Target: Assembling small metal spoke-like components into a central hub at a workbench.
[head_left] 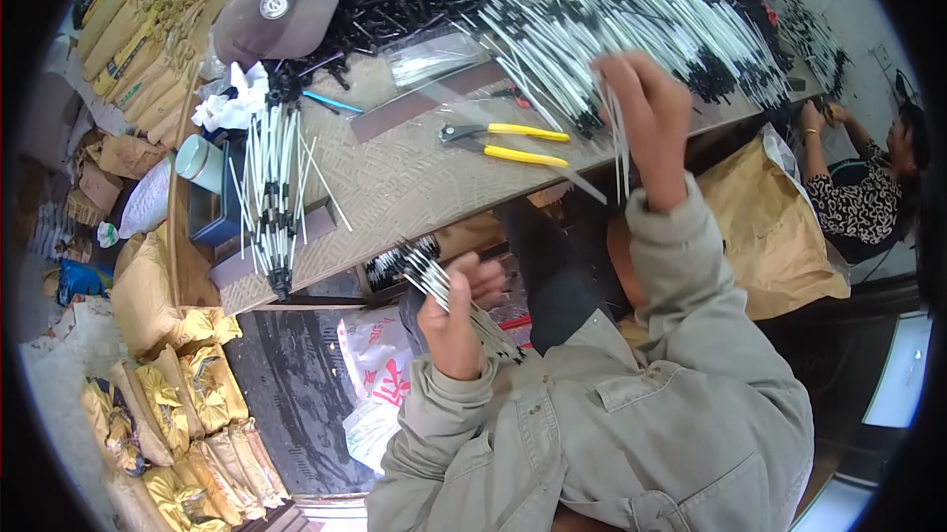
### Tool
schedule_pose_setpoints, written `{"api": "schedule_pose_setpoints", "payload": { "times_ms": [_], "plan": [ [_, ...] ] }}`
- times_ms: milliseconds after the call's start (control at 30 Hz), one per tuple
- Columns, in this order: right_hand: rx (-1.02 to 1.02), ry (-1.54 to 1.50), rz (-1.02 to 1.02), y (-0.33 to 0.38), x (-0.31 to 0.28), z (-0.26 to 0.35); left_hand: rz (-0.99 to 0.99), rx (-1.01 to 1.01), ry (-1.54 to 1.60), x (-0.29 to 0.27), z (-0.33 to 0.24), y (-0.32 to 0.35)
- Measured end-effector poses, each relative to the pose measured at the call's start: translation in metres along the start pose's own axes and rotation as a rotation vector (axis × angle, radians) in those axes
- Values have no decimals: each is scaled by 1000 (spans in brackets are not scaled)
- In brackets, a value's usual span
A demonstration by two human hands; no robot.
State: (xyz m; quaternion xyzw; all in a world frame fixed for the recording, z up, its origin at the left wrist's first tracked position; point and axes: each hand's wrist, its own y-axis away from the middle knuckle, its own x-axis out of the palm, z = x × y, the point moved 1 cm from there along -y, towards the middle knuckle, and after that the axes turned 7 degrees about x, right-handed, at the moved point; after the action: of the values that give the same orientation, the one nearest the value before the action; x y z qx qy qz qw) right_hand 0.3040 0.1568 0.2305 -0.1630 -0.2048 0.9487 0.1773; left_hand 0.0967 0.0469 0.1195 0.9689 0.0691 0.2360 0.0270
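We begin at the near side. The left hand (452,333) grasps a bundle of pale, black-ended rods (428,276) between thumb and palm, in front of the counter (395,177), with the other fingers partly spread. Caution: in our judgement, a loose thumb could let the rods fan out and drop toward the floor.

Over the counter's edge, the right hand (646,118) appears to pinch a few loose rods (620,152) that hang downward; blur hides the fingertip contact. Uneven pinching could shed one rod or misalign the ends.

Just left of these rods, we note the yellow-handled pliers (513,142) resting on the counter. A low sweep of the right hand could catch their handles and push them over the edge.

Farther left, a separate group of rods (266,172) lies near the edge, where a bump could scatter it.

Beyond, we find the large pale rod pile (646,9). Because its rods overlap, pulling one carelessly could drag its neighbours along or start a slide.
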Motion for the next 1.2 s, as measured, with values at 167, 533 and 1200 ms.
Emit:
{"api": "schedule_pose_setpoints", "payload": {
  "times_ms": [167,533,1200],
  "plan": [
    [-325,113,184,90,11,-22,-22,124,84,7,-1,-19],
    [-310,62,372,122,50,-27,-65,430,-200,13,-4,-14],
    [-300,1275,377,-88,110,-102,189,292,363,-29,-52,19]
  ]
}}
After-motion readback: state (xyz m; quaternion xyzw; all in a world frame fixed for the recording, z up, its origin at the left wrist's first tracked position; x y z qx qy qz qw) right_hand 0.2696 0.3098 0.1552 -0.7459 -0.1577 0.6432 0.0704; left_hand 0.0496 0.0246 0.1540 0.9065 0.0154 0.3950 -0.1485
